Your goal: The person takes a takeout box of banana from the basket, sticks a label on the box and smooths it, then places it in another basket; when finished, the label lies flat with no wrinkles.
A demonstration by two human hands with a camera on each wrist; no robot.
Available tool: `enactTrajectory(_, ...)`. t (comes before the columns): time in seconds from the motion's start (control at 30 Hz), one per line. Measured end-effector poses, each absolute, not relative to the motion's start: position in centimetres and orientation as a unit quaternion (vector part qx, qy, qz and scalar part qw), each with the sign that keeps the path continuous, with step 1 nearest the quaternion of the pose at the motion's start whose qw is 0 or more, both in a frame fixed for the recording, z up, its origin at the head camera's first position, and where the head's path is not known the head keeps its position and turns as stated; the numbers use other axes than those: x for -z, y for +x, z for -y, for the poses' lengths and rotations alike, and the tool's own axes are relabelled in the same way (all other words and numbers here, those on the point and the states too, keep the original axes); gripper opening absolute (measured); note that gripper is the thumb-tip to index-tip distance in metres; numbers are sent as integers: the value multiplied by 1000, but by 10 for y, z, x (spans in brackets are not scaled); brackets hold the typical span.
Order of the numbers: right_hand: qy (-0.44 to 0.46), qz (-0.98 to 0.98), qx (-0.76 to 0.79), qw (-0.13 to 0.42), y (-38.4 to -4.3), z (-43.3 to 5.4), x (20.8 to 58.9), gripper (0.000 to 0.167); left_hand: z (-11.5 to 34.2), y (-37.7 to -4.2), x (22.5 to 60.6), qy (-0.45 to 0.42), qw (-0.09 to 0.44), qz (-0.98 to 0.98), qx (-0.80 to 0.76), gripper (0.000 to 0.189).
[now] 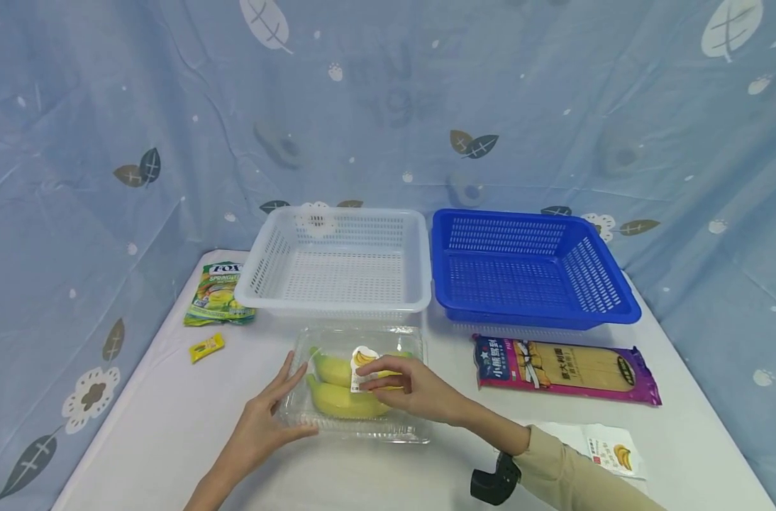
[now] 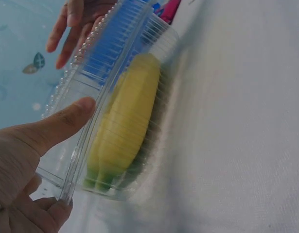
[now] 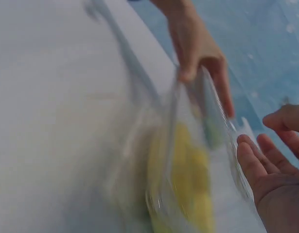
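A clear plastic clamshell box (image 1: pixel 397 431) with its lid down lies in front of the baskets, yellow bananas (image 1: pixel 345 402) inside it. On top of the lid is a white sticker (image 1: pixel 364 356) with a banana picture. My left hand (image 1: pixel 260 424) grips the box's left end, thumb (image 2: pixel 66 124) along the near side and fingers spread around the far side. Over the lid hovers my right hand (image 1: pixel 420 392), fingers loosely bent and overlapping the sticker in the head view. In the right wrist view, the right hand's fingers (image 3: pixel 254 162) lie close to the lid.
Behind the box stand a white basket (image 1: pixel 337 308) and a blue basket (image 1: pixel 528 316). A pack of pasta (image 1: pixel 573 369) lies at right, near a sheet with another banana sticker (image 1: pixel 618 454). At left are a green snack bag (image 1: pixel 218 297) and a small yellow packet (image 1: pixel 206 348).
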State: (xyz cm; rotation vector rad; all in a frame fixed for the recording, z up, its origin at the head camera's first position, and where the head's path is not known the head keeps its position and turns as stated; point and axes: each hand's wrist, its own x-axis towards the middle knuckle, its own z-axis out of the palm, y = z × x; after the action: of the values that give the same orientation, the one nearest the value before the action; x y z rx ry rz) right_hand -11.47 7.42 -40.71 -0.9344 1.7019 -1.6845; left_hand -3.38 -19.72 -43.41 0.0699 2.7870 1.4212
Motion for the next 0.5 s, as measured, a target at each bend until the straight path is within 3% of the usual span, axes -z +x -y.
enactTrajectory(0.2, -359, -678, 629, 123, -117, -101, 408, 32, 197, -32, 439, 30, -2, -889, -458, 91)
enactTrajectory(0.5, -325, -772, 543, -65, -133, -150, 411, 30, 201, -29, 452, 63, -72, -881, -463, 80)
